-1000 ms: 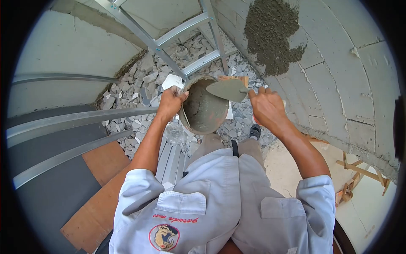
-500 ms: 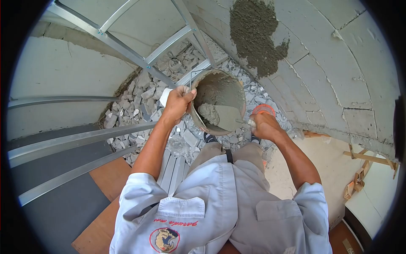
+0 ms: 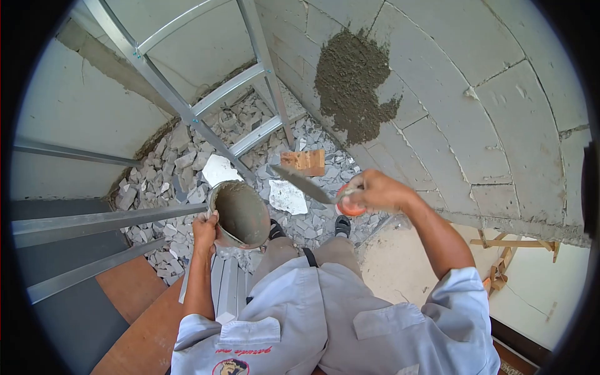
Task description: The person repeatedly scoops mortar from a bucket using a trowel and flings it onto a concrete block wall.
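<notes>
My left hand grips the rim of a mortar-smeared bucket at the left of my legs. Wet grey mortar coats the inside of the bucket. In my right hand is a trowel, its grey-coated blade pointing left, above the rubble and apart from the bucket. How much mortar lies on the blade I cannot tell. An orange round object shows just beyond my right fingers; whether they touch it is unclear. Ahead, a rough patch of wet mortar clings to the block wall.
Broken rubble covers the floor around my feet, with a brown board piece on it. A metal ladder-like frame stands ahead on the left. Metal bars cross the left side. Wooden pieces lie at right.
The trowel has come out of the bucket and points left over the rubble. My left hand has moved the bucket down and left. The view has shifted too.
</notes>
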Tool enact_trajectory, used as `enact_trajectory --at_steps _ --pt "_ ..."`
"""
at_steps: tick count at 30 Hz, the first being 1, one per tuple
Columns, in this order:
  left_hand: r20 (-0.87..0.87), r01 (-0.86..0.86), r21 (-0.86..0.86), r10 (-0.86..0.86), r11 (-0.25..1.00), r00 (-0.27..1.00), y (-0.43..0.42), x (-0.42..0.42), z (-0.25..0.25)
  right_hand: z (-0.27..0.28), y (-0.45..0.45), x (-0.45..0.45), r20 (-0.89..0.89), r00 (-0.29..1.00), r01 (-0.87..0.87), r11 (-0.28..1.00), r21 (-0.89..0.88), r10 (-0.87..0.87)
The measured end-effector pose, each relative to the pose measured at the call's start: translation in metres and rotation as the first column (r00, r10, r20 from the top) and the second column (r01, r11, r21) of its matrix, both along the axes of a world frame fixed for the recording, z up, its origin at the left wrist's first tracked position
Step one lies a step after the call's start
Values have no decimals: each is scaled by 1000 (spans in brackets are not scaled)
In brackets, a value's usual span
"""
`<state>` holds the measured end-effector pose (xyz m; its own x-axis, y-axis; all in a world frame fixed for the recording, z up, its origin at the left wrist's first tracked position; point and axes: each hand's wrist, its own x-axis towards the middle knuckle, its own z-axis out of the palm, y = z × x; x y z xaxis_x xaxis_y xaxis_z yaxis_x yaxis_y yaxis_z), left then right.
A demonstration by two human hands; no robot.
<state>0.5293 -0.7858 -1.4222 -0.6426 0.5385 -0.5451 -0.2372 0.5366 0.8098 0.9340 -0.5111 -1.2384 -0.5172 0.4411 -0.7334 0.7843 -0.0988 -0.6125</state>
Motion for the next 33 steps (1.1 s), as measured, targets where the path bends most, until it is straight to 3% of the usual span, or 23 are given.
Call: enact_trajectory --at_steps 1,2,3,4,5,6,8,11,13,15,17,19,22,25,28,29,32,33 --pt "-13 -4 -27 3 1000 1000 -1 0 8 -31 43 16 19 996 94 988 -125 -93" --pt "-22 -5 -68 3 998 1000 -11 1 11 -60 79 35 66 944 299 920 252 -324" --pt "-42 -9 -103 5 995 999 -16 -3 9 -82 132 63 297 944 -167 565 808 -145" --pt "-52 -24 -83 20 996 998 -12 -10 12 -55 156 77 -28 954 122 298 947 -299" --pt "-57 -45 -74 41 996 998 -14 -11 19 9 153 66 -188 904 278 195 941 -385" --pt "-58 -47 -92 42 995 997 -27 -9 26 73 135 54 -150 932 204 136 969 -329" --pt "-59 11 -105 -17 994 998 -21 -22 18 131 115 48 30 960 39 239 970 -277" --pt "-77 51 -51 -55 997 995 -8 -11 24 130 61 28 68 997 -69 28 997 33" --pt "-78 91 -41 -94 995 993 13 1 46 108 6 2 10 990 -60 362 930 139" --pt "-66 172 -16 -173 985 983 28 8 63 64 -31 -19 244 941 -338 694 636 235" --pt "-64 286 25 -284 958 957 48 11 79 4 -55 -39 240 904 -424 687 589 353" --pt "-61 388 82 -384 918 921 68 17 89 -62 -79 -65 220 931 -329 410 851 290" --pt "-122 504 111 -492 856 862 100 37 125 -94 -120 -90 321 858 -391 107 914 401" --pt "-169 584 61 -568 809 805 118 49 140 -54 -109 -57 344 780 -492 173 853 522" --pt "-203 637 71 -614 768 763 133 60 125 -51 -83 -55 333 913 -359 76 930 235" --pt "-223 651 83 -623 754 750 137 63 120 -60 -81 -56 376 907 -384 9 923 189" --pt "-254 672 53 -641 739 724 149 78 129 -80 -108 -51 356 812 -475 170 863 462" --pt "-238 671 57 -643 739 728 150 82 132 -73 -105 -43 309 842 -424 188 886 442"
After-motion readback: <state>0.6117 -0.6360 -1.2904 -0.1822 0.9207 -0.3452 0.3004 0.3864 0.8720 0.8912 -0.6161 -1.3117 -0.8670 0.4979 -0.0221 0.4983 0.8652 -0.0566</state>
